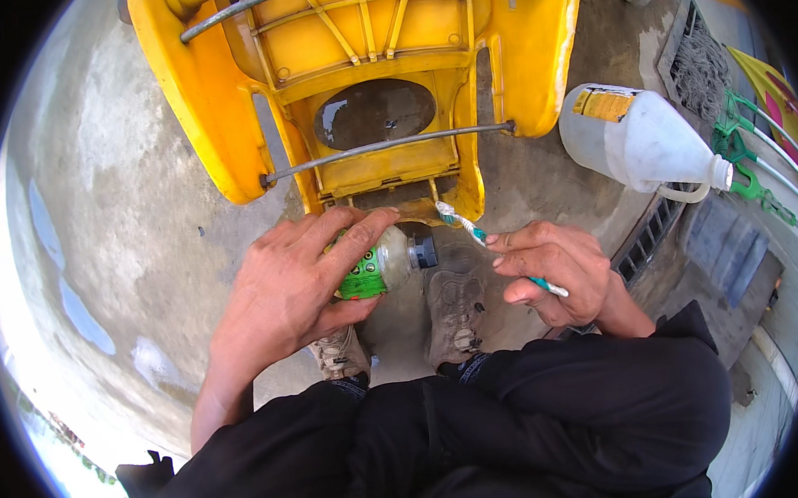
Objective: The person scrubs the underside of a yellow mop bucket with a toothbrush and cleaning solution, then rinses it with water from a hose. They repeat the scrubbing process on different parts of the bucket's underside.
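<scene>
My left hand (pixel 298 276) grips a small clear bottle (pixel 395 262) with a green label (pixel 362 277) and a dark cap, lying sideways with the cap to the right. My right hand (pixel 556 273) has its fingers round a white and teal toothbrush (pixel 469 226). The brush head is at the lower edge of a yellow plastic frame (pixel 179 116) with metal rods (pixel 385 143) across it; I cannot tell whether the bristles touch it. The frame has an oval opening, with wet-looking dark ground showing through.
A translucent jug (pixel 639 141) lies on its side at the right. Past it are a drain grate (pixel 648 238), a grey stringy bundle (pixel 694 76), green-and-white tools (pixel 752 171) and a grey board (pixel 724 244). My shoes (pixel 455 309) stand on concrete (pixel 103 191) with wet patches.
</scene>
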`<state>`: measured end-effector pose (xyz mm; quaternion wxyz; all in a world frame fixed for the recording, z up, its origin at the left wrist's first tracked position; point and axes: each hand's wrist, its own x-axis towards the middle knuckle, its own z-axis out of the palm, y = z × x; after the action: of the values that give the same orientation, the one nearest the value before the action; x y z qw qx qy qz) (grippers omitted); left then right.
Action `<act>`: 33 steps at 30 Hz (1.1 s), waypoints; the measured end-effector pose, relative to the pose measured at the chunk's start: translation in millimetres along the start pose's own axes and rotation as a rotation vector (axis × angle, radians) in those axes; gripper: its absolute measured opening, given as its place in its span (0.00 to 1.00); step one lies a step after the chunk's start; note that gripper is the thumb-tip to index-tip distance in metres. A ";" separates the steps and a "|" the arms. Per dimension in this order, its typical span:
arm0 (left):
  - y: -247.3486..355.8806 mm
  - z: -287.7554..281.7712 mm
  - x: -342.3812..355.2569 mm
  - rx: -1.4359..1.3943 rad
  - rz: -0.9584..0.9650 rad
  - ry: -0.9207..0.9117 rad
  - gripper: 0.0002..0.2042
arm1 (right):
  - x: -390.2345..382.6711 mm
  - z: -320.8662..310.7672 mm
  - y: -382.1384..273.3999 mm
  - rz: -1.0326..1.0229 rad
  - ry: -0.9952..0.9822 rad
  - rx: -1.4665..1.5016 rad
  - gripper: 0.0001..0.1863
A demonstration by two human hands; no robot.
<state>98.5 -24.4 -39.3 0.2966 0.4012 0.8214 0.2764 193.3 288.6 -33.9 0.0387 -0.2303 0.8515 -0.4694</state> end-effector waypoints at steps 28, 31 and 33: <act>43.6 22.2 25.7 0.351 -0.005 0.003 0.43 | -27.7 12.5 6.6 0.082 0.175 0.002 0.10; 40.4 26.7 22.1 0.353 -0.029 0.036 0.41 | -28.0 9.6 -6.8 0.022 0.221 0.028 0.10; 41.7 22.4 16.1 0.363 -0.096 0.048 0.42 | -27.0 13.1 -4.6 -0.077 0.242 0.022 0.10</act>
<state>126.9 15.6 -29.8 0.2126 0.4017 0.8828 0.1188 222.7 287.8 -41.5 -0.0800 -0.2042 0.8354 -0.5040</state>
